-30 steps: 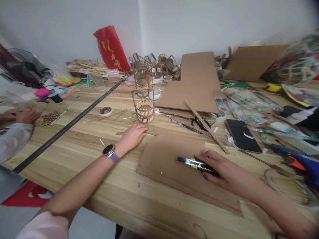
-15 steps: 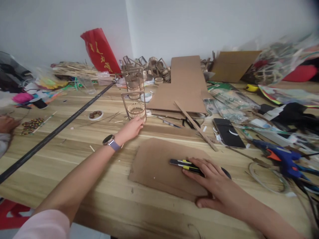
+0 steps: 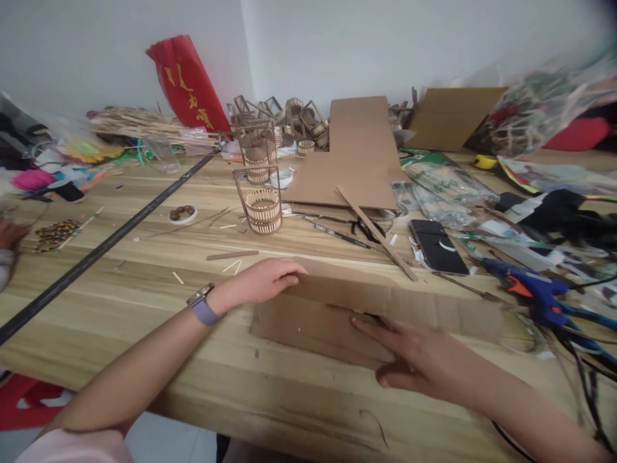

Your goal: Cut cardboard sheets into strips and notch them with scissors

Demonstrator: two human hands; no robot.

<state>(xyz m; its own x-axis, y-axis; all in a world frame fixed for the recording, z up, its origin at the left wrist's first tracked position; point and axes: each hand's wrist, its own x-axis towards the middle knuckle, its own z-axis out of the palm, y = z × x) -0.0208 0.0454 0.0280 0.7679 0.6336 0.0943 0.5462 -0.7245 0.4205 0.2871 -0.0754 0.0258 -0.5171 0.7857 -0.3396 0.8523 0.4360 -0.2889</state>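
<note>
My left hand grips the left end of a long brown cardboard strip, fingers curled over its top edge, a watch on the wrist. The strip stands on edge across a flat cardboard sheet on the wooden table. My right hand lies flat on that sheet just behind the strip, fingers stretched out. The yellow and black utility knife is almost wholly hidden by the strip; only a dark sliver shows by my fingertips.
A small wooden lantern frame stands beyond the strip, more frames behind it. A black phone, scissors and a blue glue gun lie right. A black bar crosses left. Another person's hand is at the far left.
My left hand came back from the lantern frame and now holds a long cardboard strip over the sheet. The strip now covers the knife under my right hand.
</note>
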